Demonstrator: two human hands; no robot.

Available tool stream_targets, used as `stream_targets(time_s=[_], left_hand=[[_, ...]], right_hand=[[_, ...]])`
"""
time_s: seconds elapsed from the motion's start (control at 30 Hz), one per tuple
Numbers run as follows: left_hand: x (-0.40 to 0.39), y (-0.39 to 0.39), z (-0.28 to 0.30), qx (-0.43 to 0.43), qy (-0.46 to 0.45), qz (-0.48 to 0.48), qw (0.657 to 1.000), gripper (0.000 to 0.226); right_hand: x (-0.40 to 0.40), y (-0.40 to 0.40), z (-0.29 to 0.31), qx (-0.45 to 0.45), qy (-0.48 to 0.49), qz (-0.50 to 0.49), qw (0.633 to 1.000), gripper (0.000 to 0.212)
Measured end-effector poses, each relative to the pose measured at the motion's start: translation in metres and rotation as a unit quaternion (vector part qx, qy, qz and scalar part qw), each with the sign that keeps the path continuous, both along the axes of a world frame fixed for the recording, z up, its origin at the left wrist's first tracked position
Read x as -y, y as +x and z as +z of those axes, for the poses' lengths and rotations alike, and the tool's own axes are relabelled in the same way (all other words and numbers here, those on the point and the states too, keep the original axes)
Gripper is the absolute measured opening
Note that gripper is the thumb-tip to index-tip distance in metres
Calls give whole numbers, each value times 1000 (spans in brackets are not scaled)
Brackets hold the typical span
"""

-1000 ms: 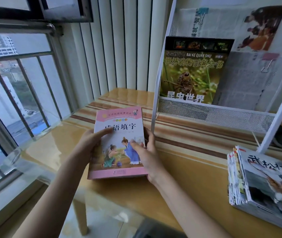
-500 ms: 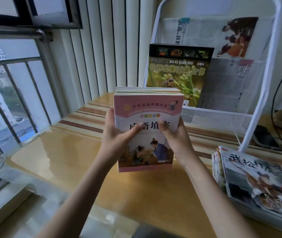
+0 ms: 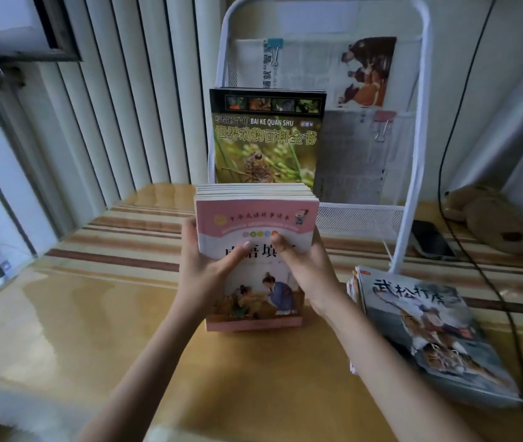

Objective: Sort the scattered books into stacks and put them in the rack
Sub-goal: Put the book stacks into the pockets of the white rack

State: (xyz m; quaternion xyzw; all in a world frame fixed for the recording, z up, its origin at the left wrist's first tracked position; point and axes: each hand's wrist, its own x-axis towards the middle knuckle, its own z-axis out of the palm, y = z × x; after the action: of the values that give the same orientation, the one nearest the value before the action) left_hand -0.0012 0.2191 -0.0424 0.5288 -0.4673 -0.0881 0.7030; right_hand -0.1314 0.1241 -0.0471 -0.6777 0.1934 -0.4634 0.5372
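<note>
Both hands, left (image 3: 204, 269) and right (image 3: 306, 269), grip the pink book stack (image 3: 255, 224) upright, thumbs across its cover, rack (image 3: 362, 218) directly beyond.

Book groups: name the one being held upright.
The pink-covered stack, gripped upright by left hand and right hand; the tiger-cover stack lies flat.

hidden: our fingers behind pink book stack (image 3: 255, 250) | insect book (image 3: 266, 138) bottom covered | newspaper (image 3: 359, 154) print unreadable

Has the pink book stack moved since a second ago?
Yes. The pink book stack, flat on the table earlier, is now stood upright, closer to the white rack.
</note>
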Motion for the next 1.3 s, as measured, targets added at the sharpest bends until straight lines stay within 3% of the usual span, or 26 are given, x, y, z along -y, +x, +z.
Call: stream_targets(time_s=[0.17,0.3,0.4,0.47,0.57,0.67,0.83,0.93,1.0,1.07,1.17,1.23,1.3], left_hand=[[45,-23,60,18,-66,-60,996,64],[93,-50,120,65,-132,-47,988,71],[135,-63,146,108,-135,-46,984,66],[161,-64,148,157,-112,-31,981,66],[188,-62,141,252,-68,43,964,80],[196,-62,132,264,-40,53,962,89],[197,-61,122,252,-46,39,966,86],[199,-54,119,235,-74,33,969,82],[200,-52,115,229,-90,40,969,80],[202,-49,110,251,-64,71,963,82],[206,-43,95,349,14,153,924,91],[204,-40,86,366,27,125,922,96],[199,-40,87,306,-15,68,949,102]], right_hand=[[34,-43,79,-15,-124,-20,992,57],[74,-82,156,-47,-245,-88,964,41],[116,-105,183,-64,-341,-199,917,50],[145,-113,187,-123,-372,-256,884,69],[183,-122,174,-209,-320,-263,886,74],[202,-125,160,-230,-309,-251,888,75],[201,-123,155,-197,-326,-256,888,63],[179,-116,158,-111,-357,-260,890,70],[166,-115,162,-100,-373,-258,886,69],[161,-116,164,-174,-379,-285,863,79],[166,-117,157,-319,-337,-320,826,105],[171,-120,147,-354,-302,-316,827,112],[172,-125,140,-334,-269,-295,854,119]])
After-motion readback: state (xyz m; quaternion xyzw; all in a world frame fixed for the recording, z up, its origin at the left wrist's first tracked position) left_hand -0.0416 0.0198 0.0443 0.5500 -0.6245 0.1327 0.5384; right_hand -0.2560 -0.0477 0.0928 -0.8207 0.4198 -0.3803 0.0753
